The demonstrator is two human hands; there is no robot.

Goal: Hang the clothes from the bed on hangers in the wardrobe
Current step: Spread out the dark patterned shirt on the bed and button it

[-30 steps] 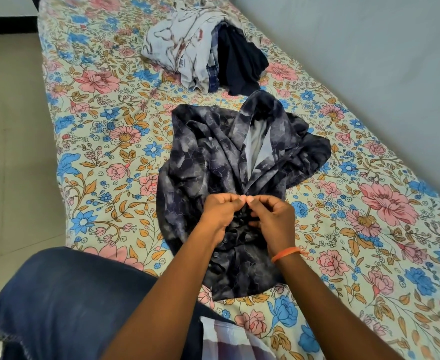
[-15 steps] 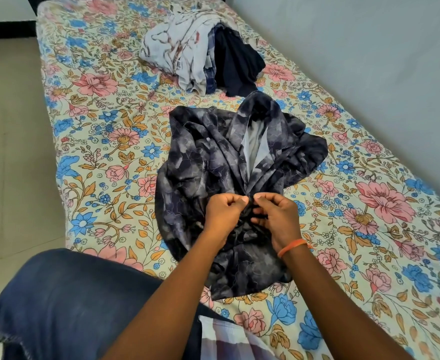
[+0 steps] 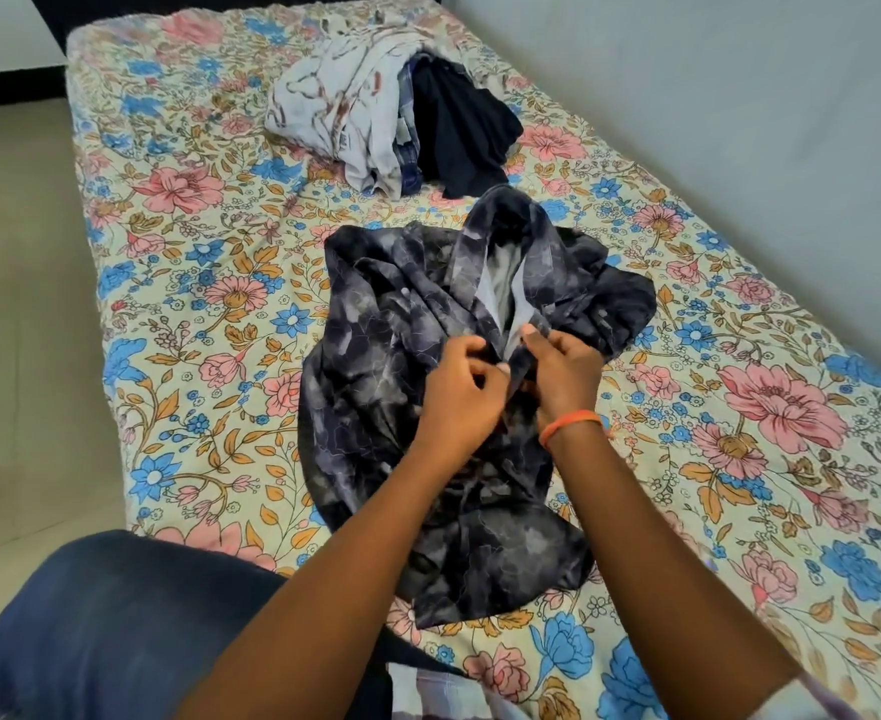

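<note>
The shirt (image 3: 428,387) lay spread on the bed (image 3: 178,283), its placket pinched by the left hand (image 3: 461,387) and right hand (image 3: 563,376). Buttons were best worked singly, with the cloth kept flat and untwisted.

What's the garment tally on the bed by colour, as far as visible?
Dark marbled shirt, pinched at its front by left hand and right hand: 1
White printed garment, in the far pile: 1
Blue checked garment, only an edge showing: 1
Navy garment: 1
Total: 4 visible; the pile may hide more.
</note>
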